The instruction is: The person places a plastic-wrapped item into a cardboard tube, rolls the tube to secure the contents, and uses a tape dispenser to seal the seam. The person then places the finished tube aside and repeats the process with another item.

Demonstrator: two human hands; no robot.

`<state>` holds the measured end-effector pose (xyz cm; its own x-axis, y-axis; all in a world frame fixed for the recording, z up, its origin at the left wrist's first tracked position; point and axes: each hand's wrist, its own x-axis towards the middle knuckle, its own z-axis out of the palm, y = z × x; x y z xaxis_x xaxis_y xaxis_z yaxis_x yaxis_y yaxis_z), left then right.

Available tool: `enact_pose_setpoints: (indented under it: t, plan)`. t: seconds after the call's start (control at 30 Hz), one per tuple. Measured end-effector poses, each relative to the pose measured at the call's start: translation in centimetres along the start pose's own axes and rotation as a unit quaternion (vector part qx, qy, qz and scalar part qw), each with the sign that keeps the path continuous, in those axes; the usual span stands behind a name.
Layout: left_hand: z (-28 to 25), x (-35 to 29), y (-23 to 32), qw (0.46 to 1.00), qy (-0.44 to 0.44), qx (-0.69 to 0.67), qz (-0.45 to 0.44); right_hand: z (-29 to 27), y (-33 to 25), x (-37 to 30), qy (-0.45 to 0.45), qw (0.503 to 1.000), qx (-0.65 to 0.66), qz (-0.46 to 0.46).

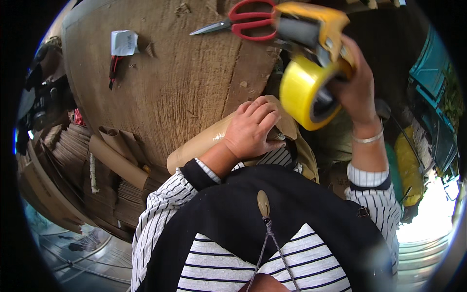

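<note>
My left hand (254, 124) presses down on a brown paper roll (199, 146), its fingers curved over the far end. A shiny strip of tape shows on the roll beside my wrist. Raised to the right, my right hand (357, 87) grips a tape dispenser (335, 24) with a yellow-orange frame, slightly blurred. A thick roll of yellow tape (299, 90) sits on it. Just left of the dispenser lie red-handled scissors (253, 20), their blades pointing left.
The worn wooden tabletop (180, 82) carries a red and black utility knife (113, 70) with a white label packet (124, 43) at its end. At lower left are stacked cardboard (129, 202) and another brown paper roll (116, 160). A teal crate (430, 63) stands far right.
</note>
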<state>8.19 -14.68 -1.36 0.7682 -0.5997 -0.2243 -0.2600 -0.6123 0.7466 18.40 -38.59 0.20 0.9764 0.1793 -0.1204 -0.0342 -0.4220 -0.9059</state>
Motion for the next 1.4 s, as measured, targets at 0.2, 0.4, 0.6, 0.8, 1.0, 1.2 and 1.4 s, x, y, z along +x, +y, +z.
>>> enact_pose_setpoints:
  t: [0.2,0.4,0.6,0.8,1.0,1.2,1.4]
  plan:
    - [0.2,0.1,0.2,0.999,-0.035,0.016,0.0,-0.5,6.5,-11.5,0.036,0.939,0.175,0.294]
    - [0.3,-0.1,0.1,0.998,-0.059,0.013,0.006,2.7,7.4,-13.8,0.024,0.927,0.259,0.269]
    - [-0.2,0.5,-1.8,0.993,-0.069,-0.097,0.003,3.1,7.5,-15.2,0.009,0.902,0.301,0.31]
    - [-0.7,3.1,-3.6,0.965,-0.124,-0.209,-0.102,3.0,8.1,-15.6,-0.011,0.906,0.311,0.287]
    - [-2.2,7.8,-4.1,0.803,-0.264,-0.447,-0.294,2.1,8.2,-15.0,-0.062,0.917,0.245,0.307]
    - [-3.2,10.9,-4.0,0.77,-0.306,-0.46,-0.318,1.3,7.5,-13.8,-0.108,0.961,0.11,0.228]
    - [-1.2,9.8,-5.9,0.422,-0.335,-0.713,-0.449,1.7,7.5,-14.2,-0.085,0.969,0.11,0.206]
